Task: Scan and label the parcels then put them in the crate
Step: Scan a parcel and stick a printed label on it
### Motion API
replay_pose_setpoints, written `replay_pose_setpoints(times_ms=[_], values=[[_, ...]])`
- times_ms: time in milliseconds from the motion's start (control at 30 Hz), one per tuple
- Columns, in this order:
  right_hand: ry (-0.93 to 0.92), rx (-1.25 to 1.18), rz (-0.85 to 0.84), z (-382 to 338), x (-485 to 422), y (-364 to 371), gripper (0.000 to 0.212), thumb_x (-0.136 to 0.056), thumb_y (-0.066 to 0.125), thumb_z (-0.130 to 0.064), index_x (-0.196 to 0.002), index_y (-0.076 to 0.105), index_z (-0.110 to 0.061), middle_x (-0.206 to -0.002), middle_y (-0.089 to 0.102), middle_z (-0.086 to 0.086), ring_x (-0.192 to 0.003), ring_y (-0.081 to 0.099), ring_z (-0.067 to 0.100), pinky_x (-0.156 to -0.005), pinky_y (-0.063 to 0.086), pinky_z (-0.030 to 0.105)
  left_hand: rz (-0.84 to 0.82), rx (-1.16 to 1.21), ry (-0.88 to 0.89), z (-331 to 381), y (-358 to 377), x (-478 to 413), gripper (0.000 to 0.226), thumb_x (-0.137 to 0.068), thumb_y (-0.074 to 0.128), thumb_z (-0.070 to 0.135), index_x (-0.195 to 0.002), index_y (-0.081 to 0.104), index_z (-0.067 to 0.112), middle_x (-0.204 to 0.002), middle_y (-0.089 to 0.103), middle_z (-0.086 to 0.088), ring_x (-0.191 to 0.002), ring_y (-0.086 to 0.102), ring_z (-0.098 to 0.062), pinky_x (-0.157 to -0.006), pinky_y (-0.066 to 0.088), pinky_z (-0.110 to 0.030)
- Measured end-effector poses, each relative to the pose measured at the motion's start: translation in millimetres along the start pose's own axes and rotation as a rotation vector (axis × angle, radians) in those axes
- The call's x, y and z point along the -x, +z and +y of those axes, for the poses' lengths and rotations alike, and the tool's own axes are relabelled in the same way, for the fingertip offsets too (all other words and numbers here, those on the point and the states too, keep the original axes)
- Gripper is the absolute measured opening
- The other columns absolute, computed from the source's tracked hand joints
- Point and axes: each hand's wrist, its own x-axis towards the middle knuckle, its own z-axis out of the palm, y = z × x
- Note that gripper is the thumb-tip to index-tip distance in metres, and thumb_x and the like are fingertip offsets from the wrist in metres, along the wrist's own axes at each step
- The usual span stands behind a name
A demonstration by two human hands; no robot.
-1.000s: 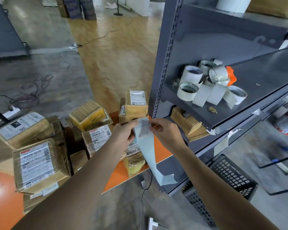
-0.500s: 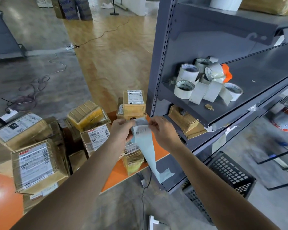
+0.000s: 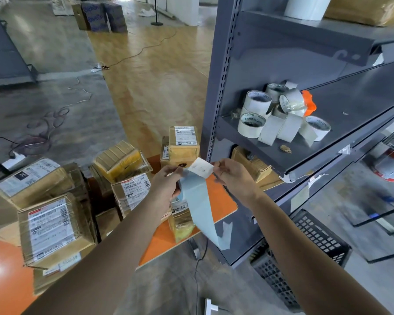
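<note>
L hand (image 3: 166, 185): grips blue backing strip (image 3: 200, 208), over table's right end.
R hand (image 3: 232, 176): pinches white label (image 3: 200, 170) at strip's top.
Parcels (image 3: 52, 230): piled on orange table (image 3: 221, 201), left of hands.
Crate (image 3: 305, 253): black, on floor, near right, under shelf (image 3: 350, 137).

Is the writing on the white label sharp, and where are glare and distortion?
Head view: the writing on the white label is faint, not readable. Head view: a glare spot lies on the orange table, lower left. Head view: the wide lens bends the grey shelf post, and the right edge is smeared.
</note>
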Motion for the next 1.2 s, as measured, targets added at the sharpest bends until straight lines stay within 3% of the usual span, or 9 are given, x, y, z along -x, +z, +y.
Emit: replay_pose_setpoints(times_ms=[167,300,400,600,800,933,1100,1200], values=[[0.199,0.022,0.02,-12,-12,9,0.011,-0.101,0.053,-0.015,-0.108,0.059,-0.01,-0.111,0.063,0.004,-0.107,0.059,0.019,-0.093,0.055,0.038,-0.11,0.033,-0.023,3,-1,7,0.015,-0.094,0.059,0.034,-0.098,0.069,0.024,-0.11,0.068,-0.006,-0.103,0.063,-0.023,-0.078,0.051,-0.036],[0.309,0.024,0.026,-19,-17,11,0.011,-0.1,0.055,-0.014,-0.108,0.06,-0.008,-0.103,0.064,0.002,-0.103,0.061,0.014,-0.091,0.057,0.039,-0.169,0.052,-0.033,1,-7,11,0.025,-0.094,0.057,0.037,-0.112,0.065,0.022,-0.114,0.067,-0.007,-0.103,0.063,-0.023,-0.074,0.048,-0.033],[0.351,0.006,0.029,-20,-20,13,0.004,-0.099,0.056,-0.012,-0.098,0.06,-0.011,-0.103,0.067,0.003,-0.103,0.065,0.013,-0.091,0.057,0.041,-0.191,0.048,-0.037,2,-10,12,0.02,-0.095,0.056,0.033,-0.108,0.065,0.021,-0.113,0.065,-0.009,-0.102,0.063,-0.023,-0.074,0.049,-0.032],[0.362,-0.016,0.015,-17,-21,14,0.004,-0.097,0.057,-0.013,-0.095,0.061,-0.013,-0.11,0.07,0.004,-0.105,0.065,0.014,-0.092,0.056,0.044,-0.175,-0.039,0.019,1,-11,9,0.008,-0.093,0.059,0.017,-0.099,0.065,0.018,-0.113,0.065,-0.014,-0.099,0.061,-0.024,-0.073,0.048,-0.034],[0.289,-0.124,0.038,-7,-17,18,0.02,-0.098,0.053,-0.024,-0.118,0.055,-0.023,-0.115,0.069,0.001,-0.103,0.068,0.018,-0.094,0.053,0.045,-0.131,-0.058,0.034,-2,-4,8,0.004,-0.094,0.06,0.017,-0.094,0.064,0.019,-0.102,0.063,-0.011,-0.088,0.06,-0.022,-0.066,0.048,-0.03],[0.244,-0.175,0.109,4,-10,16,0.032,-0.097,0.054,-0.021,-0.127,0.043,-0.029,-0.111,0.068,0.002,-0.1,0.069,0.018,-0.091,0.055,0.043,-0.107,-0.001,0.006,1,4,9,0.004,-0.095,0.06,0.016,-0.093,0.062,0.02,-0.1,0.064,-0.006,-0.09,0.06,-0.022,-0.074,0.049,-0.034],[0.265,-0.069,-0.091,18,-4,11,0.05,-0.09,0.069,-0.022,-0.133,0.044,-0.024,-0.109,0.065,-0.011,-0.106,0.062,0.009,-0.094,0.05,0.039,-0.11,0.035,-0.028,4,8,10,0.005,-0.096,0.057,0.016,-0.098,0.06,0.019,-0.106,0.065,-0.008,-0.097,0.061,-0.023,-0.07,0.049,-0.034],[0.239,0.006,-0.089,24,-3,16,0.048,-0.089,0.071,-0.023,-0.131,0.049,-0.022,-0.107,0.07,-0.007,-0.1,0.065,0.008,-0.097,0.052,0.039,-0.131,0.07,-0.034,5,13,13,0.008,-0.097,0.055,0.013,-0.103,0.059,0.015,-0.104,0.065,-0.009,-0.093,0.061,-0.024,-0.078,0.049,-0.038]])
